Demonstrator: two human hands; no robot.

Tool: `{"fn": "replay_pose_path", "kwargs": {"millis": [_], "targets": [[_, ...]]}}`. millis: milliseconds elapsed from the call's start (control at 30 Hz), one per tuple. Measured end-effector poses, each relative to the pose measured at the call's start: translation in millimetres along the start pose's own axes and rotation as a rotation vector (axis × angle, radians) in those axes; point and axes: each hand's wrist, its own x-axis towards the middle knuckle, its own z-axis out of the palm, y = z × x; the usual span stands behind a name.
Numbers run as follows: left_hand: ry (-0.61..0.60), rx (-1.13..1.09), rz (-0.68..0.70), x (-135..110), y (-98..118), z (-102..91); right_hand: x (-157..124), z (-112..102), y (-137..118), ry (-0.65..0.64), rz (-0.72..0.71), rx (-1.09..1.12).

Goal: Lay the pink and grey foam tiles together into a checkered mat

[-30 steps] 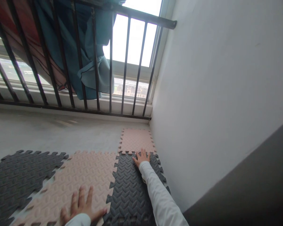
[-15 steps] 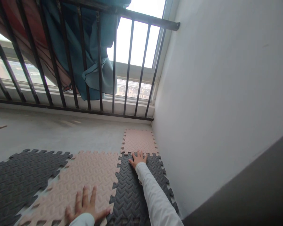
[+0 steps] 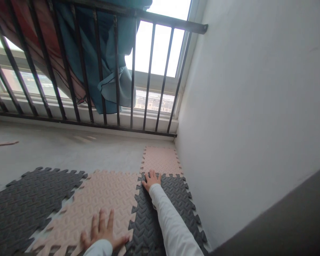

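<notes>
My left hand (image 3: 102, 229) lies spread on the near part of a pink foam mat tile (image 3: 112, 192), its thumb reaching to the tile's right edge. My right hand (image 3: 152, 180) rests with fingers apart on the far end of a dark grey foam tile (image 3: 173, 206), its fingertips at the seam with another pink tile (image 3: 161, 159) beyond. Jigsaw teeth run along the tile edges. The pink and grey tiles meet along a toothed seam between my hands. Further left lies a second dark grey tile (image 3: 34, 202), with floor showing in a gap beside the pink one.
A white wall (image 3: 242, 106) rises close on the right. Black railing (image 3: 109, 122) crosses in front of the window, with blue and red cloth (image 3: 109, 64) hanging behind it. A thin pinkish piece (image 3: 4, 144) lies on the grey floor (image 3: 69, 149) at far left.
My right hand has slid slightly left along the far edge of the grey tile, fingers still apart. My left hand stays on the pink tile. The whole view has shifted a little.
</notes>
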Motion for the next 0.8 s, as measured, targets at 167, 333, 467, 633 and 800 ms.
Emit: {"fn": "replay_pose_path", "kwargs": {"millis": [167, 333, 467, 633, 800], "targets": [[-0.025, 0.016, -0.002, -4, 3, -8.8, 2, 0, -7, -0.017, -0.035, -0.043], [-0.033, 0.031, -0.002, -5, 4, -13.8, 0, 2, -4, 0.017, -0.042, -0.044], [-0.043, -0.006, -0.004, -4, 2, -9.8, 1, -1, -6, 0.008, -0.062, -0.061], [0.003, -0.028, -0.003, 4, -1, 6.0, 6, 0, -8, 0.005, -0.036, -0.02], [-0.042, 0.01, -0.044, 11, -2, 17.8, 4, 4, 4, -0.021, 0.025, 0.06]]}}
